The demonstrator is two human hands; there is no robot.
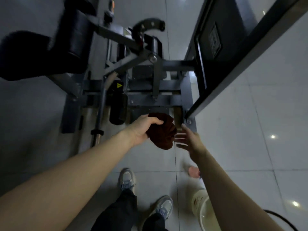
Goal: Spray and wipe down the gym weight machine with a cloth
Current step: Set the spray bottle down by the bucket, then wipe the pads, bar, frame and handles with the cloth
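Now left hand (141,129) fingers clamp the cloth (164,131); right hand (190,140) fingers spread beside it.

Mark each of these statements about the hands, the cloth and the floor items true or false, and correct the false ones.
1. The left hand grips the bunched dark brown cloth. True.
2. The right hand holds a spray bottle. False: it is open and empty, fingers spread beside the cloth.
3. A cream plastic bucket stands on the tiled floor by the person's right arm. True.
4. The cloth lies flat on the black padded seat of the grey steel weight machine. False: it is held in the air, above the machine's base.
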